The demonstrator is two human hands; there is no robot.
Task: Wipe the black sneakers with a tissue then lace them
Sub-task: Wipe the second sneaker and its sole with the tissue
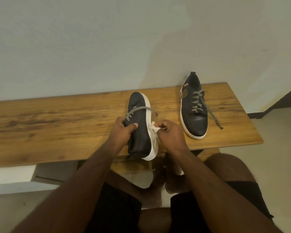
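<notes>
Wiping is under way: the left hand (123, 130) grips the tilted black white-soled sneaker (139, 126) at the wooden worktop's (57, 128) near edge, while right-hand fingers (163, 127) pinch a white tissue (154, 127) against its sole. The second black sneaker (194, 111), loosely laced, stands apart; lacing likely remains.

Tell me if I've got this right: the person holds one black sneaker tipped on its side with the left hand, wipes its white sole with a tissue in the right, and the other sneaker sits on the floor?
One detail is off. The head view shows the other sneaker standing upright on the wooden bench, not on the floor. The rest holds: the left hand grips the tipped sneaker while the right hand presses a tissue to its white sole.
</notes>
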